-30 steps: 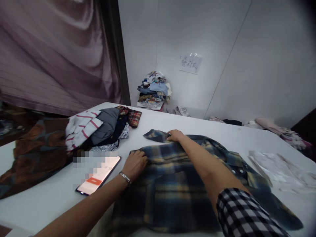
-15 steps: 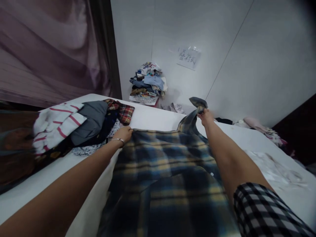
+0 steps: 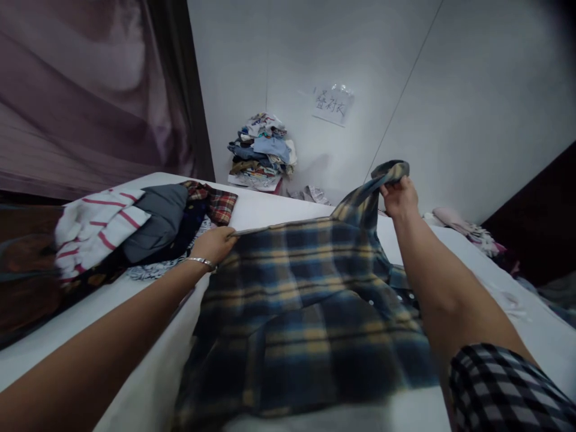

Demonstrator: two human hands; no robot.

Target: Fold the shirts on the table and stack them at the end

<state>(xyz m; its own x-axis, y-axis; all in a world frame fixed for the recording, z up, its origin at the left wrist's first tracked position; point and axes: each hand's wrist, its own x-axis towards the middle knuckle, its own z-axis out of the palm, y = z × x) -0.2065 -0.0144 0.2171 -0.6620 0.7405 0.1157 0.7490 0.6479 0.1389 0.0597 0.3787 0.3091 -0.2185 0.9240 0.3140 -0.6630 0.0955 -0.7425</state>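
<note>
A dark plaid shirt [image 3: 306, 300], blue, black and yellow, is stretched out between my two hands over the white table. My left hand [image 3: 215, 243], with a bracelet at the wrist, pinches its far left corner. Higher up on the right, my right hand [image 3: 401, 197] grips a bunched end of the cloth, lifted above the tabletop; the cloth rises to it in a twisted fold. Small pale buttons show on the right part of the shirt. Its near edge hangs blurred close to me.
On the left of the white table [image 3: 265, 210] lies a heap of clothes [image 3: 157, 216], striped, grey and red plaid. Beyond the table stands a tall pile of folded clothes [image 3: 263, 150]. More garments [image 3: 468, 228] lie at the right edge. A paper sign [image 3: 333, 105] hangs on the wall.
My right hand has moved right and slightly up with its end of the shirt, pulling the far edge tauter. The near hem has risen into view. The camera view has shifted slightly right.
</note>
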